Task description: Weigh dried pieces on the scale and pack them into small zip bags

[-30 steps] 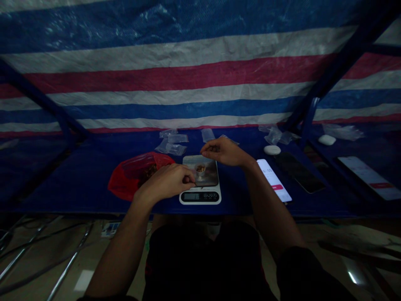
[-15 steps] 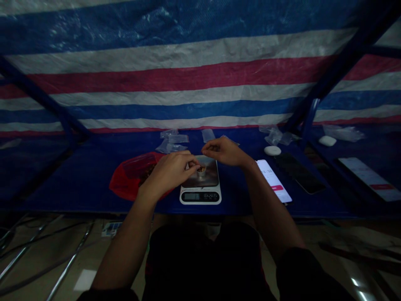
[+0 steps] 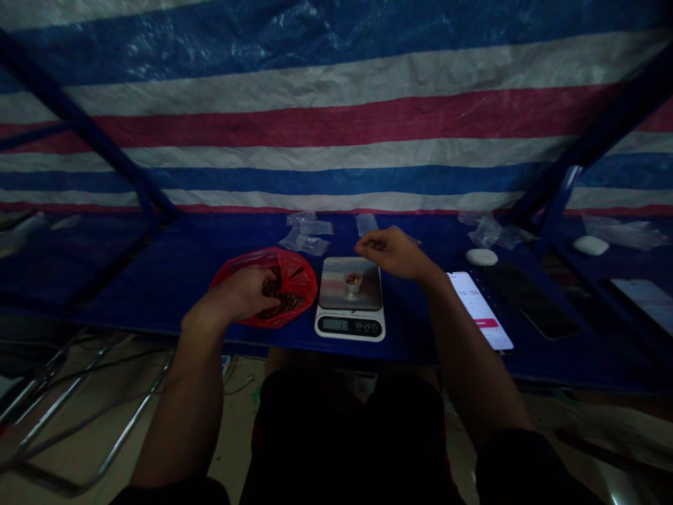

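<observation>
My left hand reaches into a red plastic bag, thumb and fingers apart over small dark brown pieces; some fingertips are hidden there. On the plate of a white digital scale stands a small cup filled with light brown bits. My right hand hovers just beyond the scale at its right. Its fingers are curled round a few small brown pieces.
Clear plastic bags lie behind the scale. To the right are a lit phone, a dark phone and a white rounded case. A striped tarp hangs behind the blue table.
My left hand has gone from the cup on the scale leftward into the red bag. My right hand stays curled near the scale's back edge. The view has shifted slightly.
</observation>
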Motion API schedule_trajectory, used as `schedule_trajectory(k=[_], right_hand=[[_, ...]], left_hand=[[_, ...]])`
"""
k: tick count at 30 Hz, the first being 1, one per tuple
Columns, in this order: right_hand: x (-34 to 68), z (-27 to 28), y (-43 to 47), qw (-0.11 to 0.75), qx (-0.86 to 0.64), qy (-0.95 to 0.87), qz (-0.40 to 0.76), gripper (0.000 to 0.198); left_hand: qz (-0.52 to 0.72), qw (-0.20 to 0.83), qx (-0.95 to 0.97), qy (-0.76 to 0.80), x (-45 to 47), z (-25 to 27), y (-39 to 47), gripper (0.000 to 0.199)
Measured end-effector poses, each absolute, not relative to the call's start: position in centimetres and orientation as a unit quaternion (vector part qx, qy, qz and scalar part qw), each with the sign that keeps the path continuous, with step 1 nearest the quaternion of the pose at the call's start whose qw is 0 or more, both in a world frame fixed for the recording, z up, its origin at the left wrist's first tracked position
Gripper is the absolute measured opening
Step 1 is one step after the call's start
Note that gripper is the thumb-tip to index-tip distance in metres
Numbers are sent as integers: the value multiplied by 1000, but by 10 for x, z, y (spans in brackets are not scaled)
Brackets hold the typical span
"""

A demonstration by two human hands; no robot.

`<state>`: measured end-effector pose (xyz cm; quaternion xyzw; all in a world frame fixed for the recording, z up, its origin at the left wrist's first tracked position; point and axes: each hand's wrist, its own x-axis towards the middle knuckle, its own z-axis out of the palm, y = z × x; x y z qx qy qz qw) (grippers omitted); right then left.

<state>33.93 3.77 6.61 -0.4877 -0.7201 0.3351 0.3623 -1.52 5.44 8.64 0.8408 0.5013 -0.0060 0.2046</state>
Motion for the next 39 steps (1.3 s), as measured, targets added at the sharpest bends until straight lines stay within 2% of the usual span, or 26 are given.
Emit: schedule_trajectory(k=[2, 8, 16, 24, 33, 39], right_hand=[[339, 65, 38, 360, -488, -723, 332, 27], [340, 60, 41, 362, -493, -716, 336, 28], [340, 59, 42, 365, -496, -715, 331, 28], [339, 61, 41, 362, -498, -720, 320, 28], [339, 60, 41, 363, -496, -718, 325, 27], [340, 60, 41, 370, -495, -714, 330, 27]], left_hand=[[-11, 201, 850, 487, -1, 82, 51, 36], [21, 190, 884, 426, 28, 76, 49, 36], [-4, 174, 873, 456, 24, 74, 57, 12], [-11, 179, 864, 471, 14, 85, 54, 22], [-82, 146, 834, 525, -11, 113, 59, 19], [-96, 166, 801, 567, -23, 119, 60, 21]])
